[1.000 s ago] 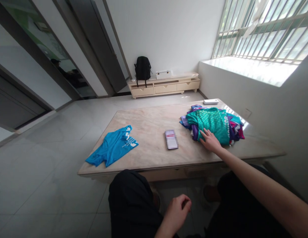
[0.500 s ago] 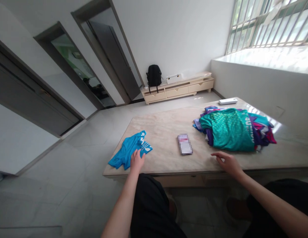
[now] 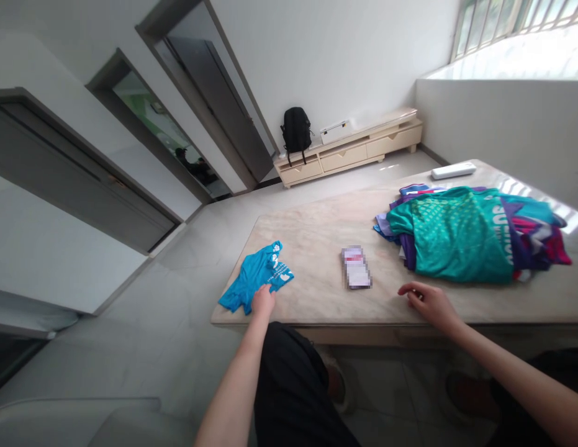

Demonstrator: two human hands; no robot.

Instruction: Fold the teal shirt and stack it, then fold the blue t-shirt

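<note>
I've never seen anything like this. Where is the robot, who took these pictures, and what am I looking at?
There is no robot here: the hands are a person's own, bare. All the pictures come from one camera worn on that person's head, looking forward and down.

On the table a blue shirt lies at the left and a pile of clothes, teal on top, at the right. Between them is a pixelated flat object; a white oblong object sits behind the pile.

The left hand is at the blue shirt's near edge; whether it grips the cloth is unclear. The right hand, fingers loosely curled, seems to hold nothing.
</note>
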